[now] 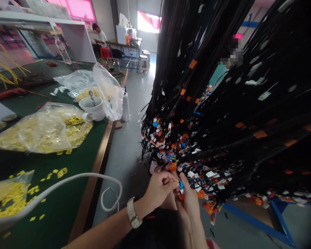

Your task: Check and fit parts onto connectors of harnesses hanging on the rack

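Observation:
A small blue connector sits between the thumb and fingers of my right hand. From the left, my left hand reaches it with thumb and forefinger pinched at its edge. Whatever lies between those left fingertips is too small to make out. Right behind both hands hang the ends of a thick mass of black cable harnesses, with many orange, white and blue connectors crowded together. An orange connector is just above my left fingertips.
Along the left runs a green-topped workbench with a wooden edge. On it are a plastic bag of yellow pieces, a white mug and a white cable. A blue metal frame stands low right. A person sits far back.

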Tool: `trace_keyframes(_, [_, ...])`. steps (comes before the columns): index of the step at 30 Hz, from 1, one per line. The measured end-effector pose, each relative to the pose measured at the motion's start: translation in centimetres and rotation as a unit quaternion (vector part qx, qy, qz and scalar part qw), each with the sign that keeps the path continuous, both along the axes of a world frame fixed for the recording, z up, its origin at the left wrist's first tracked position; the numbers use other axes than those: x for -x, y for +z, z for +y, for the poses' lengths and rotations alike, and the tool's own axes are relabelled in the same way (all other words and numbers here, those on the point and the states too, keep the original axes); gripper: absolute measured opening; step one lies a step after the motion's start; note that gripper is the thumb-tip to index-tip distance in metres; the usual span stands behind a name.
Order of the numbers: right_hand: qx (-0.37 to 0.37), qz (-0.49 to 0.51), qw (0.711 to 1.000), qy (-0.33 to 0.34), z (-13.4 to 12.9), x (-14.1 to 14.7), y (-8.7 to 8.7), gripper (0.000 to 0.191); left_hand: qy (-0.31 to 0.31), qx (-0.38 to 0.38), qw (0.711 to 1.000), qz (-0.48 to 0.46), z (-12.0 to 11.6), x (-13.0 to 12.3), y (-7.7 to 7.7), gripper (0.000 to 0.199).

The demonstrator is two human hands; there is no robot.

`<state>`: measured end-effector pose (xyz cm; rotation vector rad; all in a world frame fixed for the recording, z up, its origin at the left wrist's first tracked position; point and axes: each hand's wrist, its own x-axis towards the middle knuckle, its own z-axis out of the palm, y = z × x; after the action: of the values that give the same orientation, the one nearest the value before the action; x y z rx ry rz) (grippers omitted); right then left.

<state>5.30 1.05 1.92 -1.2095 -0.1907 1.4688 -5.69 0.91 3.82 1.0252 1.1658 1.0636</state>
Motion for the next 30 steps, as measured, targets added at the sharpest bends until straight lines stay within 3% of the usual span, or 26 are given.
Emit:
trace_keyframes(7, [-0.008, -0.014, 1.000, 0.004, -0.2, 0.0, 0.0, 0.033, -0.033, 0.063, 0.994, -0.086, 0.1, 0.3, 0.3, 0.024])
trace_keyframes(16, [-0.043, -0.025, 0.999, 0.018, -0.2, 0.0, 0.3, 0.037, -0.063, 0.034, 0.992, -0.104, 0.2, 0.5, 1.1, 0.022])
trace_keyframes(24, [-0.033, -0.003, 0.999, 0.004, -0.1, 0.0, 0.2, 0.036, -0.059, 0.007, 0.998, -0.012, 0.3, 0.7, 0.7, 0.018])
trace_keyframes(30, [-0.043, -0.019, 0.999, 0.018, -0.3, -0.2, 0.3, 0.035, -0.095, 0.092, 0.988, -0.077, 0.2, 1.0, 1.0, 0.028])
